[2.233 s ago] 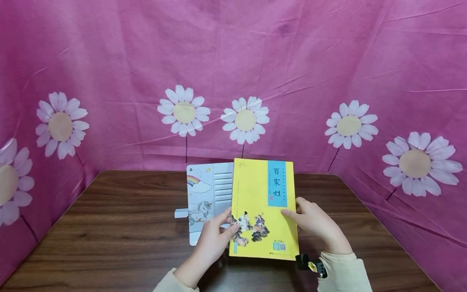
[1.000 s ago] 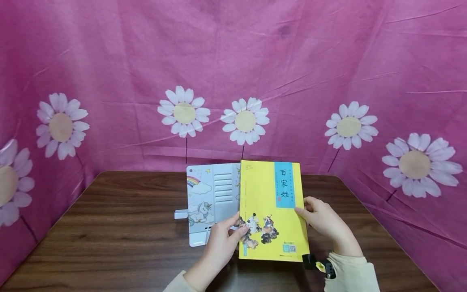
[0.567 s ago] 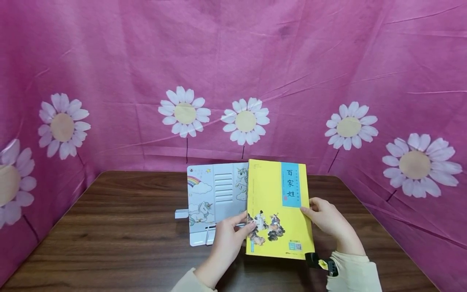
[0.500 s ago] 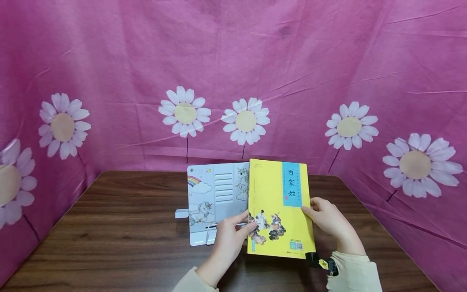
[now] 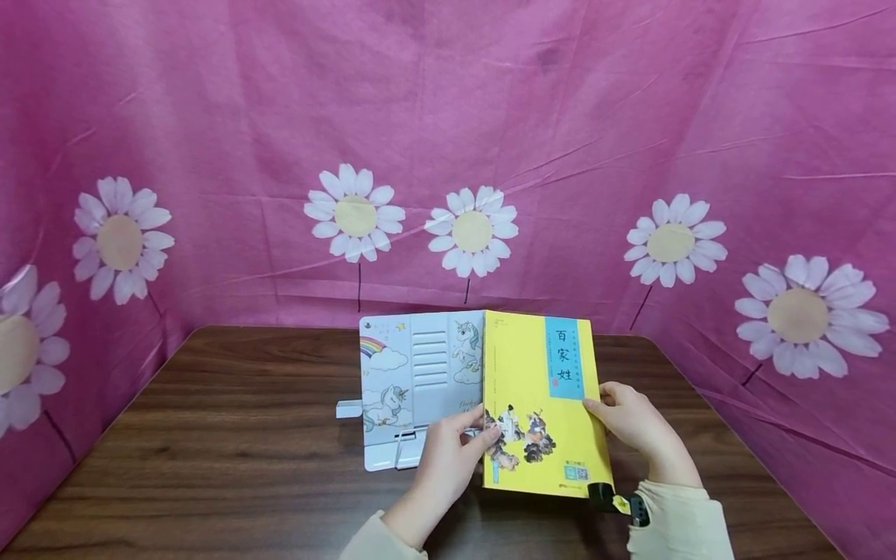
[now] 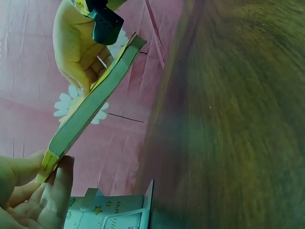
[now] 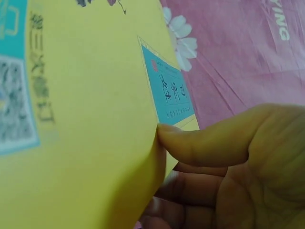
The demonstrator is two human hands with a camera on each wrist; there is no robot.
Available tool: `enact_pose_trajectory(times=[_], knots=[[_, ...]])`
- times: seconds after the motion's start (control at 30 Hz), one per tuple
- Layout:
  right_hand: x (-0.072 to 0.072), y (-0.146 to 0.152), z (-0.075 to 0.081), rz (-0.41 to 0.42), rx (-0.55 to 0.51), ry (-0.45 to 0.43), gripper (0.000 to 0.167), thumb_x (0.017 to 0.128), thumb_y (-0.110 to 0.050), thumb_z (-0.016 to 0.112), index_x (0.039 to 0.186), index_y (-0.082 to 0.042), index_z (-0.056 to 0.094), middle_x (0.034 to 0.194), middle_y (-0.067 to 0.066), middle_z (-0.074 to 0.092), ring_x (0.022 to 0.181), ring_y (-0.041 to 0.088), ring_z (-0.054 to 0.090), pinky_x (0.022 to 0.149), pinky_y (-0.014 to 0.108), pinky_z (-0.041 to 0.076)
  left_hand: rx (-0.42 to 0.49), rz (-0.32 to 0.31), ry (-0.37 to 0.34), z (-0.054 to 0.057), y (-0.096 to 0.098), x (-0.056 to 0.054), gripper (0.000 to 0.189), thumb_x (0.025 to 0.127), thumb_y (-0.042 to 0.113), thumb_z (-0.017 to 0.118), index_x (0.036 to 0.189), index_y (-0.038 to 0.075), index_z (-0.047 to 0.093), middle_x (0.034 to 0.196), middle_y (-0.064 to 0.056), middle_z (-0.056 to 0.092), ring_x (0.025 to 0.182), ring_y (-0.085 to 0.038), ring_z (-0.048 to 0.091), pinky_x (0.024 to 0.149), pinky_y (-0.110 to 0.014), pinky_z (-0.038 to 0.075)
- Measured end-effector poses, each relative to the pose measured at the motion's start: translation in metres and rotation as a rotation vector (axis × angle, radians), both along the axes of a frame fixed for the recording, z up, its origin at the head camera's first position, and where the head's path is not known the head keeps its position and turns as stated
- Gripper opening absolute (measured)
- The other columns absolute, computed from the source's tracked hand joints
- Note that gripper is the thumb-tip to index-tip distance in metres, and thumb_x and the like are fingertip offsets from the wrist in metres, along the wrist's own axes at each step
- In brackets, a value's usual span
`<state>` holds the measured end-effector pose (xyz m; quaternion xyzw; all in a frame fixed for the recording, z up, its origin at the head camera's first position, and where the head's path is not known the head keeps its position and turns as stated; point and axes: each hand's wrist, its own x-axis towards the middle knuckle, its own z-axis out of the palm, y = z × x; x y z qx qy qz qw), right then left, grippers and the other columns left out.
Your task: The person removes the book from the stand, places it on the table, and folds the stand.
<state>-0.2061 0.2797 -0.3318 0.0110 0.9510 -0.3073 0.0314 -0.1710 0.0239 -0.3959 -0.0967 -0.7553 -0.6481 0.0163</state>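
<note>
A yellow paperback book with a blue title strip is held up over the table by both hands. My left hand grips its spine edge low down, thumb on the cover and fingers behind. On the opposite edge my right hand pinches the book between thumb and fingers; the thumb sits on the front cover in the right wrist view. Seen end-on in the left wrist view, the book's page block is closed and tilted. Behind its left side stands a white book stand with unicorn drawings, partly hidden by book and hand.
The stand has a ridged middle panel, a wire page holder at its foot and a small tab jutting left. Everything is over a dark wooden table. A pink cloth with daisies hangs behind and at the sides.
Both hands have carried the yellow book to the right, away from the stand, uncovering more of its ridged panel and right-hand unicorn. The stand has stayed in place.
</note>
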Motion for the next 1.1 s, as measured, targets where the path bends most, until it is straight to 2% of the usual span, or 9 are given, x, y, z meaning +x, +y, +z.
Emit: enact_pose_trajectory(times=[0.13,0.23,0.4,0.63,0.8,0.93,1.1], knots=[[0.002,0.005,-0.002,-0.023,-0.035,-0.040,0.038,0.099,-0.016,0.054,0.118,0.017,0.052,0.086,0.014,0.063,0.069,0.018,0.056,0.059,0.031,0.049,-0.061,-0.034,0.026,-0.002,0.002,0.004,0.053,0.089,0.019,0.074,0.135,-0.002,0.057,0.115,-0.014,0.070,0.060,-0.004,0.057,0.051,-0.022,0.051],[0.003,0.010,-0.002,-0.033,-0.055,-0.061,0.038,0.099,-0.015,0.054,0.118,0.017,0.050,0.083,0.012,0.060,0.064,0.019,0.055,0.057,0.035,0.053,-0.062,-0.084,0.026,-0.004,0.004,0.007,0.061,0.085,0.016,0.076,0.138,-0.003,0.053,0.121,-0.015,0.067,0.066,-0.003,0.058,0.056,-0.021,0.051],[0.003,0.017,-0.003,-0.030,-0.024,-0.057,0.035,0.098,-0.014,0.055,0.113,0.018,0.052,0.085,0.015,0.061,0.065,0.019,0.057,0.059,0.036,0.054,-0.046,-0.144,0.017,-0.007,0.007,0.010,0.070,0.082,0.013,0.079,0.143,-0.003,0.048,0.120,-0.011,0.064,0.071,-0.002,0.058,0.061,-0.020,0.052],[0.003,0.025,-0.005,-0.045,-0.017,-0.094,0.036,0.097,-0.013,0.055,0.114,0.019,0.051,0.093,0.020,0.063,0.069,0.018,0.058,0.063,0.035,0.057,-0.009,-0.242,-0.049,-0.009,0.012,0.013,0.074,0.085,0.005,0.075,0.149,-0.001,0.038,0.121,-0.009,0.054,0.056,-0.005,0.055,0.049,-0.025,0.054],[0.004,0.030,-0.007,-0.051,-0.035,-0.134,0.034,0.098,-0.013,0.054,0.112,0.018,0.050,0.087,0.016,0.061,0.068,0.019,0.057,0.064,0.036,0.057,-0.040,-0.287,-0.063,-0.011,0.015,0.015,0.073,0.089,0.006,0.070,0.152,0.002,0.033,0.127,-0.011,0.053,0.057,-0.006,0.054,0.046,-0.026,0.053],[0.004,0.031,-0.010,-0.053,-0.060,-0.166,0.029,0.098,-0.010,0.054,0.109,0.017,0.050,0.082,0.013,0.059,0.066,0.019,0.057,0.063,0.038,0.059,-0.051,-0.287,-0.062,-0.013,0.018,0.017,0.070,0.091,0.005,0.068,0.151,0.000,0.034,0.124,-0.011,0.054,0.055,-0.007,0.053,0.045,-0.023,0.050],[0.004,0.031,-0.012,-0.060,-0.109,-0.187,0.028,0.098,-0.010,0.053,0.107,0.016,0.049,0.085,0.015,0.064,0.065,0.019,0.060,0.065,0.042,0.061,-0.041,-0.221,-0.035,-0.015,0.021,0.017,0.063,0.090,0.003,0.069,0.146,-0.004,0.041,0.124,-0.018,0.057,0.057,-0.005,0.052,0.047,-0.022,0.050]])
